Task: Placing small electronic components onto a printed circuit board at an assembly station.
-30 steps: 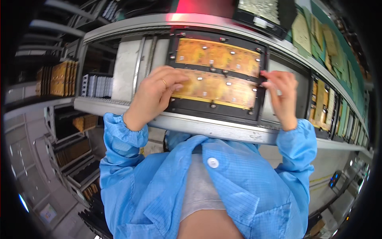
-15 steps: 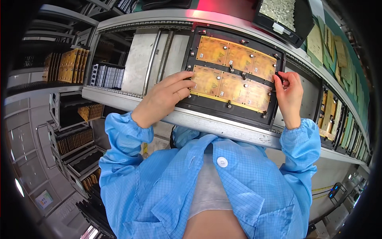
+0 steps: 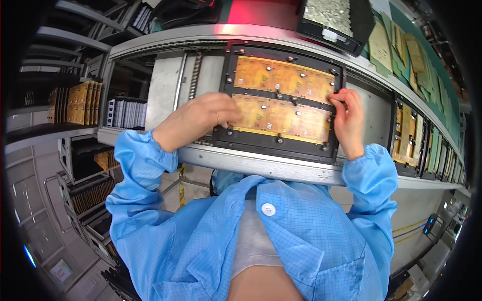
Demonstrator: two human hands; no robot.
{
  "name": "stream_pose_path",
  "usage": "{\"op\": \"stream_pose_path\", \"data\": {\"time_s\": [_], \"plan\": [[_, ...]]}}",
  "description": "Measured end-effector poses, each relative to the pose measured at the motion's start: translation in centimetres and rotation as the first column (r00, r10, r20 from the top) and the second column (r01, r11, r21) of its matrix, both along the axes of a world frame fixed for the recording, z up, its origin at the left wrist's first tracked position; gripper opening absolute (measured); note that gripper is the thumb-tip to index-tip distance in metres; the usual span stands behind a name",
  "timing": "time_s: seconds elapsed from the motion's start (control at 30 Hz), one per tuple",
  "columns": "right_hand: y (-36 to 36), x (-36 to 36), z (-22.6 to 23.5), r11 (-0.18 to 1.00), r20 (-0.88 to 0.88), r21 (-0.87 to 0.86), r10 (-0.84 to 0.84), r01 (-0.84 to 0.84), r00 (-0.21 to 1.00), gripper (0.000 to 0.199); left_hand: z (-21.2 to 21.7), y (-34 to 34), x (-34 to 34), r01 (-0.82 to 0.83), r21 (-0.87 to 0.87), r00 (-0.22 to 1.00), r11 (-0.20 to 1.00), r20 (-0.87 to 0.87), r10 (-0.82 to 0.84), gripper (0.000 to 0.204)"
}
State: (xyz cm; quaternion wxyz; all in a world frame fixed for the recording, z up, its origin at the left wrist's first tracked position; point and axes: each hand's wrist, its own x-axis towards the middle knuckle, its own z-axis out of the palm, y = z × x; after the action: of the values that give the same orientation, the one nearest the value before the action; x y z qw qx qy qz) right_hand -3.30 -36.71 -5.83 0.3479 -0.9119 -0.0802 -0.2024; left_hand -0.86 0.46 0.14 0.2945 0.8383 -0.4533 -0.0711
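Note:
A black pallet frame (image 3: 241,141) holds two yellow-brown circuit board panels, the far panel (image 3: 286,78) and the near panel (image 3: 281,119). Small black clips with pale tips, such as the front clip (image 3: 279,138), sit around and between them. My left hand (image 3: 203,114) is at the near panel's left edge, fingers curled down and pressed together; whatever is under the fingertips is hidden. At the right edge, between the two panels, my right hand (image 3: 348,118) has thumb and forefinger pinched together. The fingers cover what is between them.
The pallet lies across metal conveyor rails (image 3: 261,160). A black bin (image 3: 331,32) of small pale parts stands beyond the far rail. Upright boards (image 3: 85,103) fill a rack at left. More loaded pallets (image 3: 409,133) stand at right, with green and tan boards (image 3: 401,45) behind.
My left fingers, stretched over the near panel's left edge before, are now curled in at that edge. My right hand stays at the right edge. The whole view has shifted slightly.

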Motion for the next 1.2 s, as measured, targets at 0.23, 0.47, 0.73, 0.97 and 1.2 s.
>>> {"op": "stream_pose_path", "data": {"time_s": [0.23, 0.47, 0.73, 0.97, 1.2], "plan": [[-0.9, 1.1, 3.4, 0.982, -0.053, -0.189, 0.002, -0.012, 0.999, 0.017, -1.7, 1.0, 2.8, -0.039, -0.119, 0.997, 0.992, 0.068, 0.048, 0.028], [-2.3, 3.7, 2.5, 0.978, -0.044, -0.208, -0.004, -0.005, 0.999, 0.02, -2.3, -0.4, 2.8, -0.062, -0.165, 0.988, 0.984, 0.127, 0.083, 0.018], [-1.6, 5.7, 2.9, 0.9, 0.118, -0.427, -0.037, 0.084, 0.992, 0.017, -3.1, -2.0, 1.0, -0.264, -0.164, 0.95, 0.95, 0.125, 0.286, 0.015], [-1.1, 5.9, 3.3, 0.848, 0.118, -0.515, -0.076, 0.126, 0.99, 0.015, -4.1, -2.1, 2.1, -0.514, -0.29, 0.804, 0.807, 0.165, 0.571, 0.027], [1.7, 7.8, 5.0, 0.758, -0.183, -0.648, -0.242, 0.068, 0.953, 0.016, -4.5, -2.9, 2.9, -0.617, -0.289, 0.783, 0.732, -0.132, 0.608, 0.02]]}}
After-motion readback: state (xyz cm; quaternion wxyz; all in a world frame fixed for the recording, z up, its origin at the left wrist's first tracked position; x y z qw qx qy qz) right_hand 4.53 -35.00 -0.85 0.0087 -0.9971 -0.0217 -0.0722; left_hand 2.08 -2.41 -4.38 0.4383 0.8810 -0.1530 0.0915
